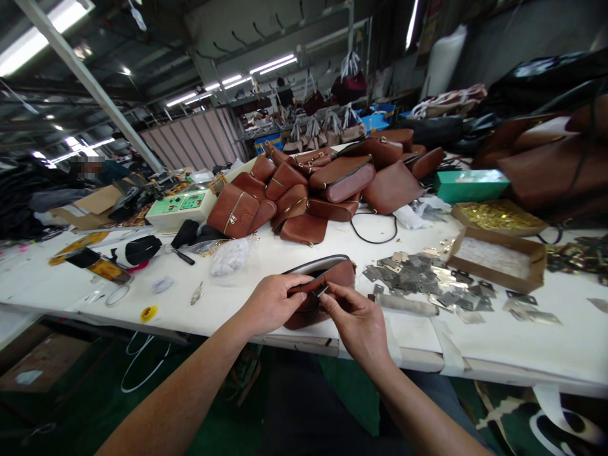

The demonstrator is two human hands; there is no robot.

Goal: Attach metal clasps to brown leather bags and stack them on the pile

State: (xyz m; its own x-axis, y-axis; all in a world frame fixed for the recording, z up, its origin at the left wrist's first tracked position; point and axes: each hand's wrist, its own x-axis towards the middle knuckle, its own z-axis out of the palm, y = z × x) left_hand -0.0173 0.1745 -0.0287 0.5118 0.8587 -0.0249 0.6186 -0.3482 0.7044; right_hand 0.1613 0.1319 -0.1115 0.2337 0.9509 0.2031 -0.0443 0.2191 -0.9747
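Note:
A brown leather bag [342,275] lies at the table's front edge with its top open. My left hand [276,303] grips the bag's left side, its thumb and fingers closed on the rim. Close beside it, my right hand [354,316] pinches a small, dark metal piece [322,292] against the bag's front. Just what this piece is cannot be made out. Flat metal plates [403,275] lie in a loose pile to the right of the bag, and a grey roll [407,305] rests near my right hand.
Several brown bags [339,177] are heaped behind. A green-and-white machine [183,208] stands left of them, near a jar [97,265]. On the right are a cardboard tray [498,278], a box of gold parts [498,215] and a green box [470,185].

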